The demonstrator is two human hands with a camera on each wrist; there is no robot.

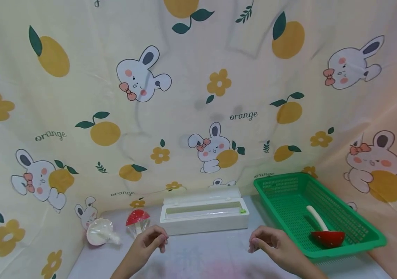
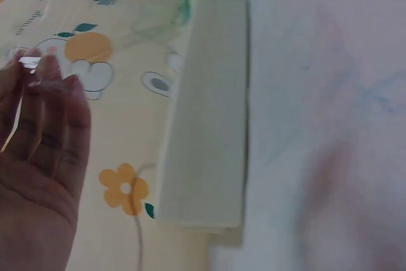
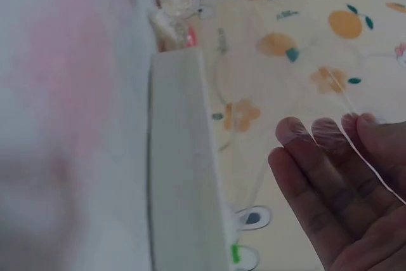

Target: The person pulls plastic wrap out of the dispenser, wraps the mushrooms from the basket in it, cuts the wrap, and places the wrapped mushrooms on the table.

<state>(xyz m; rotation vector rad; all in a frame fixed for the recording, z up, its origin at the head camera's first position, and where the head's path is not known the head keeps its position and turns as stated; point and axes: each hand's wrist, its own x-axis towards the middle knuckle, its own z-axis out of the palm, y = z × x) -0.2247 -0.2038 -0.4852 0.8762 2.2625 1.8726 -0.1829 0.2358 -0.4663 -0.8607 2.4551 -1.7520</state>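
Both hands hold a sheet of clear cling film (image 3: 330, 96) stretched between them, its edge showing as a thin bright line. My left hand (image 1: 147, 247) pinches one side between thumb and fingers; in the left wrist view that hand (image 2: 44, 138) shows film at its fingertips. The other side is pinched by my right hand (image 1: 276, 248), seen close in the right wrist view (image 3: 346, 188). Behind the hands lies a long white cling film dispenser (image 1: 203, 224), lid raised, with a green slide cutter (image 1: 243, 211) at its right end.
A green basket (image 1: 338, 254) at right holds a red, white-dotted ladle (image 1: 329, 238) with a white handle. At left lie two similar film-wrapped ladles, one red side up (image 1: 137, 217), one showing its white bowl (image 1: 100, 230). A patterned cloth (image 1: 184, 77) hangs behind the white table (image 1: 202, 255).
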